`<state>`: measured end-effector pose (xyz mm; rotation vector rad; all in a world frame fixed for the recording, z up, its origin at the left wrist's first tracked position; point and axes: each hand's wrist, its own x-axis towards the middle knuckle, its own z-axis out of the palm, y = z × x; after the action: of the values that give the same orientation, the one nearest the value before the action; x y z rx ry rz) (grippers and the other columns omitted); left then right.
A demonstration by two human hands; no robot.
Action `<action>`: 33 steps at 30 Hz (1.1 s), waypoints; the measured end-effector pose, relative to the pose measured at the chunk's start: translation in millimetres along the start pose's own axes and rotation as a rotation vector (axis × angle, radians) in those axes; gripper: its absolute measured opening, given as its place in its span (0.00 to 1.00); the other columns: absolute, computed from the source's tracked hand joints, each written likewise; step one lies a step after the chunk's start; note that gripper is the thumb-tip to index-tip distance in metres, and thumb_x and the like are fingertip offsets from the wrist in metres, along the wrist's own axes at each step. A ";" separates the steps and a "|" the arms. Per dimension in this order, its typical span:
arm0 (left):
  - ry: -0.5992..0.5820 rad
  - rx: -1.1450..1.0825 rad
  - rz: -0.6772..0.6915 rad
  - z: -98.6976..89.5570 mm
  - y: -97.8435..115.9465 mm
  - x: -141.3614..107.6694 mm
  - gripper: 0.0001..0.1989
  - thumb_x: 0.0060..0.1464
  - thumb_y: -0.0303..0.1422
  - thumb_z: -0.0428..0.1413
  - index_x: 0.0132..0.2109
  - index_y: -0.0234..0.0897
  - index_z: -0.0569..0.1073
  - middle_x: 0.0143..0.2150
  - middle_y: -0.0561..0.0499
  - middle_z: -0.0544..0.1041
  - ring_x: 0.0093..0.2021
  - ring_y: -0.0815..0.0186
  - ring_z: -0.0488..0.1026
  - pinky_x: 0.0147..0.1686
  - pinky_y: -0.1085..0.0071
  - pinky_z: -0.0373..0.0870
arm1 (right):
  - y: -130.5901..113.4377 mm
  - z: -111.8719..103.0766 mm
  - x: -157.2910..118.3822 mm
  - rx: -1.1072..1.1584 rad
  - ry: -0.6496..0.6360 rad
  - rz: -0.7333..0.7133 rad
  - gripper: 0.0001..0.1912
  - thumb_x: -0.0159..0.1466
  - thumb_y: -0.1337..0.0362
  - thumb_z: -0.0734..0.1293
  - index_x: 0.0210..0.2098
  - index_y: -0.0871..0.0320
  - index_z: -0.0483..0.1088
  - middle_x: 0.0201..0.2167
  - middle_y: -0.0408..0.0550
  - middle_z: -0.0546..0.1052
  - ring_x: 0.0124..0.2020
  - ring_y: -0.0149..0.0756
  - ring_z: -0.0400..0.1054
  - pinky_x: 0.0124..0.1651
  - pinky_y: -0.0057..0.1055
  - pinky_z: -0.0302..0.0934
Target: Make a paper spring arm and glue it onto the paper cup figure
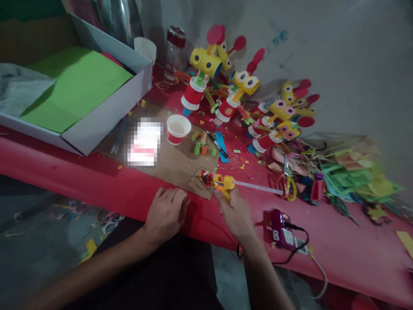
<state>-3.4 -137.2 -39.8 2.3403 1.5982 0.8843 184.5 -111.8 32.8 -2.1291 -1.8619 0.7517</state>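
My right hand [237,215] is wrapped around the handle of a yellow hot glue gun [222,183] at the front of the table. A long, clear glue stick [258,187] juts from its back end, and a small red light glows on it. The gun's nose points left over a piece of brown cardboard [177,165]. Resting on the table edge, my left hand [166,213] has its fingers curled in; no object shows in it. Beyond the hands, a red-and-white paper cup [178,129] stands upright on the cardboard, near small folded paper springs [204,150].
Several paper-cup figures [195,92] with yellow heads stand along the wall. A pen [217,144] and scissors [288,178] lie nearer. At left is a white box [112,103] with green paper. A purple power adapter [282,228] and cables sit at right, below colored paper pieces [348,176].
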 end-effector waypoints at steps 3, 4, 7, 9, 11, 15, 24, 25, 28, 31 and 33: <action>0.004 -0.012 0.000 0.1 -0.2 -0.4 0.04 0.60 0.29 0.49 0.35 0.38 0.64 0.28 0.50 0.71 0.31 0.61 0.67 0.36 0.63 0.59 | 0.8 -0.9 -1.9 -0.006 -0.008 0.003 0.21 0.66 0.50 0.55 0.45 0.60 0.65 0.23 0.48 0.75 0.24 0.41 0.69 0.28 0.31 0.53; 0.008 -0.013 0.000 0.2 -0.2 -0.4 0.04 0.60 0.29 0.49 0.35 0.38 0.64 0.28 0.50 0.71 0.31 0.61 0.67 0.35 0.63 0.59 | 1.1 -1.2 -2.5 -0.004 -0.011 0.002 0.21 0.66 0.50 0.55 0.45 0.60 0.65 0.23 0.48 0.75 0.23 0.41 0.69 0.28 0.31 0.53; 0.018 -0.007 0.006 0.3 -0.3 -0.1 0.03 0.60 0.29 0.49 0.35 0.38 0.64 0.28 0.51 0.71 0.31 0.61 0.67 0.35 0.63 0.59 | 2.3 -1.6 -4.1 0.002 -0.021 -0.001 0.20 0.66 0.50 0.55 0.44 0.60 0.64 0.23 0.48 0.74 0.23 0.41 0.69 0.28 0.31 0.54; 0.023 -0.006 0.008 0.3 -0.2 0.2 0.04 0.60 0.29 0.49 0.35 0.38 0.64 0.28 0.51 0.71 0.31 0.61 0.67 0.35 0.63 0.59 | 3.3 -1.4 -4.9 -0.010 -0.020 -0.004 0.20 0.66 0.49 0.55 0.42 0.60 0.64 0.22 0.48 0.74 0.24 0.41 0.69 0.28 0.31 0.54; 0.024 -0.009 0.002 0.0 -0.1 0.4 0.04 0.60 0.29 0.49 0.35 0.38 0.64 0.28 0.51 0.71 0.31 0.62 0.67 0.36 0.63 0.59 | 4.3 -1.1 -5.2 -0.033 -0.014 -0.013 0.19 0.66 0.49 0.55 0.40 0.59 0.65 0.22 0.47 0.74 0.24 0.41 0.69 0.28 0.31 0.54; 0.008 -0.006 -0.004 -0.7 0.1 0.4 0.04 0.60 0.29 0.49 0.35 0.38 0.64 0.28 0.50 0.71 0.31 0.61 0.68 0.36 0.63 0.59 | 5.4 -1.5 -6.0 -0.046 -0.012 -0.030 0.18 0.67 0.50 0.55 0.38 0.58 0.65 0.22 0.47 0.74 0.23 0.41 0.69 0.27 0.31 0.53; 0.010 -0.002 -0.002 -1.0 0.1 0.4 0.03 0.60 0.29 0.50 0.35 0.38 0.64 0.29 0.50 0.72 0.32 0.61 0.68 0.36 0.63 0.59 | 1.6 -4.8 -9.6 -0.099 -0.016 -0.029 0.19 0.66 0.50 0.55 0.39 0.60 0.67 0.24 0.50 0.76 0.25 0.42 0.71 0.28 0.31 0.54; 0.013 -0.001 -0.001 -1.0 0.2 0.4 0.03 0.60 0.29 0.50 0.35 0.38 0.64 0.29 0.50 0.72 0.32 0.61 0.68 0.36 0.63 0.59 | 1.9 -4.4 -9.2 -0.107 -0.016 -0.030 0.20 0.67 0.50 0.55 0.38 0.60 0.67 0.24 0.51 0.76 0.25 0.42 0.71 0.28 0.31 0.54; 0.016 -0.010 0.001 -1.0 0.1 0.2 0.04 0.60 0.29 0.49 0.35 0.38 0.64 0.29 0.50 0.71 0.31 0.61 0.68 0.36 0.63 0.59 | 3.4 -3.6 -7.6 -0.123 -0.015 -0.031 0.20 0.67 0.50 0.54 0.38 0.60 0.66 0.23 0.51 0.76 0.25 0.42 0.71 0.28 0.31 0.54; 0.014 -0.007 0.004 -0.9 0.0 -0.2 0.03 0.60 0.29 0.49 0.36 0.38 0.64 0.29 0.50 0.72 0.31 0.61 0.68 0.36 0.63 0.59 | 3.8 -4.0 -7.0 -0.146 -0.015 -0.014 0.20 0.67 0.50 0.55 0.39 0.60 0.66 0.23 0.51 0.76 0.25 0.42 0.71 0.27 0.31 0.53; 0.010 -0.001 0.005 -0.9 -0.1 -0.2 0.03 0.60 0.29 0.49 0.36 0.38 0.65 0.29 0.50 0.72 0.31 0.61 0.68 0.36 0.63 0.59 | 2.8 -4.7 -6.8 -0.159 -0.015 -0.009 0.20 0.67 0.50 0.55 0.40 0.61 0.66 0.25 0.52 0.77 0.25 0.43 0.71 0.27 0.31 0.52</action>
<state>-4.0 -137.5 -39.2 2.3445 1.5961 0.8993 188.7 -118.2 37.0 -2.2125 -1.9993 0.6391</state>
